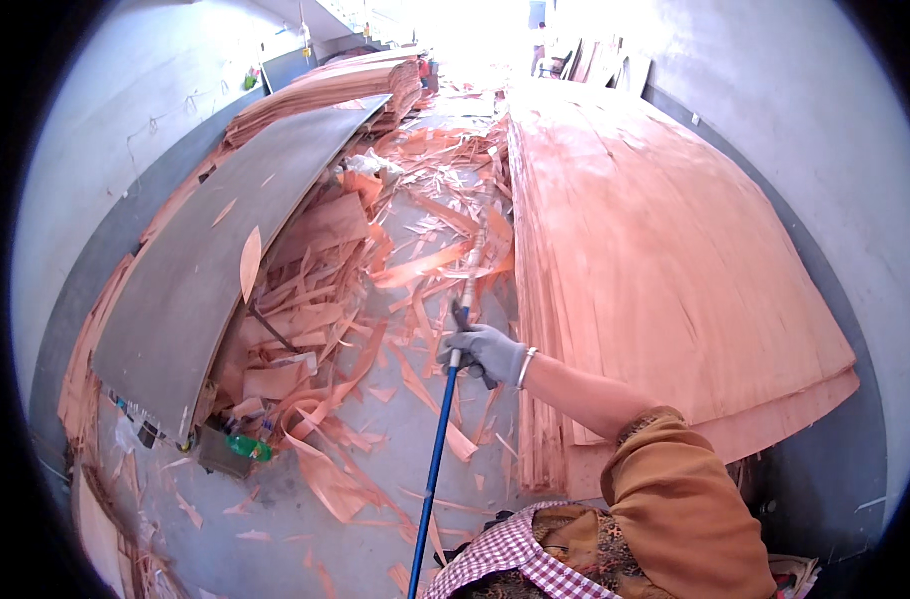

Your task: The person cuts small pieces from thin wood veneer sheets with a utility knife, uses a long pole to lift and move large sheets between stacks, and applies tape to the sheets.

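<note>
Your gloved right hand (483,351) is closed around the long pole (438,459), its blue lower length slanting toward you and its paler upper length reaching over the floor's veneer scraps (330,474); your left hand's grip cannot be told. To the right rises a sheet stack (674,260); to the left slopes a grey board (215,260), a green bottle (250,447) near its lower corner.

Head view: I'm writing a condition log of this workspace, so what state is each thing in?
Right hand: gloved, closed around the pole.
Blue pole: held at a slant.
Brown sleeve: bunched up, forearm bare.
Right-hand sheet stack: piled up, edges uneven.
Grey board: tilted, a few slivers on top.
Wood strips: loose, strewn over the floor.
Far-left sheet stack: piled, edges uneven.
</note>
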